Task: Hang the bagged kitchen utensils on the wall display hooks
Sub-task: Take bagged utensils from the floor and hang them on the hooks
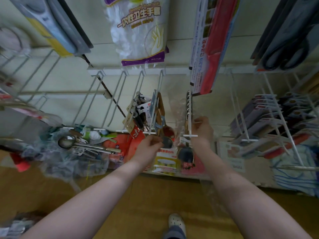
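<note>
Both hands were raised to the white wire hooks on the wall, with a clear-bagged utensil between them.

The right hand (202, 129) pinched the top of the clear bag (179, 118) beside the hook (189, 125) that already carried a row of metal rings — its fingers closed on the plastic, just next to the hook's white end tag. The left hand (149, 144) was curled lower down around the bag's bottom part, at a round dark ladle bowl (167, 141); the exact grip was blurred. The bag hung between the two hands, touching both, and whether it was already threaded onto the hook could not be told. To the left a steel ladle (67, 141) lay on a heap of packaged goods — well apart from the hands.
</note>
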